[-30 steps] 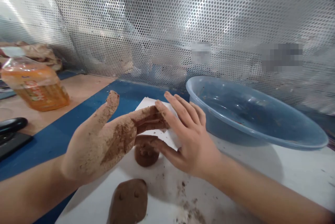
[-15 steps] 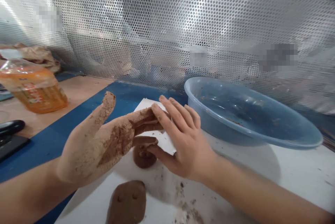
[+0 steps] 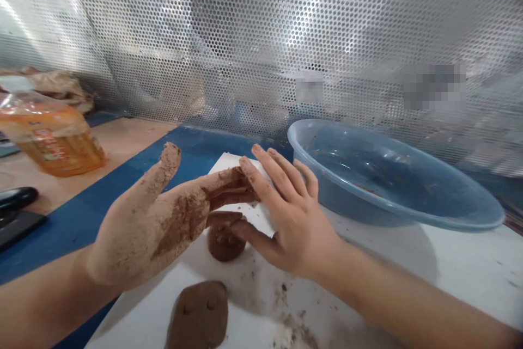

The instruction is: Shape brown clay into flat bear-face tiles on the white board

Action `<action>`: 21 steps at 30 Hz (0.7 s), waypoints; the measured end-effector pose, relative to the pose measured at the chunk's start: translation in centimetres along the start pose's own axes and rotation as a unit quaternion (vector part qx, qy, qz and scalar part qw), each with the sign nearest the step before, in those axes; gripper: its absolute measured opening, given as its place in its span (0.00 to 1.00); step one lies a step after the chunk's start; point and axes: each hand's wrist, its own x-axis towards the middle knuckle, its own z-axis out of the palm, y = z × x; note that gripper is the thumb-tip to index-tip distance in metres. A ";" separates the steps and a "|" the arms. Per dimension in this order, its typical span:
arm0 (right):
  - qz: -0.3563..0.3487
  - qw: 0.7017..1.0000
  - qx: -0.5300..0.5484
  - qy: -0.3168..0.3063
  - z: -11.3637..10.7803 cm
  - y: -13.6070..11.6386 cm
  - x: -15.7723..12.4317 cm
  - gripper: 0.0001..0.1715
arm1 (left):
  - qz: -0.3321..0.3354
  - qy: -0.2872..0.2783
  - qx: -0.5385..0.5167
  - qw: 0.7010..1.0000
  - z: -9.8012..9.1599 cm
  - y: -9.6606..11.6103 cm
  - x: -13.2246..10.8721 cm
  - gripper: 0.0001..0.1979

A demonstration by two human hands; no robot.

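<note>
My left hand (image 3: 159,224) is turned palm up, thumb raised and fingers stretched out. Brown, crumbly clay coats its palm, thumb and fingers. My right hand (image 3: 292,213) is palm down with its fingers spread, and its fingertips touch the fingers of my left hand. Neither hand holds anything that I can see. Beneath the fingers lies a round clay piece (image 3: 226,245) with small bumps on top, partly hidden by them. Closer to me, a flat clay slab (image 3: 198,313) with two round marks rests on the white board (image 3: 253,305).
A large blue basin (image 3: 392,213) stands at the right. Clay crumbs (image 3: 300,332) are scattered on the white board. At the left are a bottle of orange liquid (image 3: 61,142) and a black object (image 3: 18,199). A perforated silvery sheet (image 3: 253,28) closes off the back.
My right hand has shifted slightly up and to the right along the left hand's fingers. My left hand and the clay pieces have stayed in place.
</note>
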 end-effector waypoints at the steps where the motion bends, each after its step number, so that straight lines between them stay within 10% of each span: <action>1: 0.009 1.000 -0.002 0.006 0.0 0.1 0.0 0.52 | 0.003 -0.006 -0.001 1.000 0.1 -0.1 0.0 0.59; 21: 0.018 0.999 -0.031 0.019 0.3 0.4 0.2 0.58 | 0.006 0.025 0.014 1.000 0.7 0.0 0.3 0.59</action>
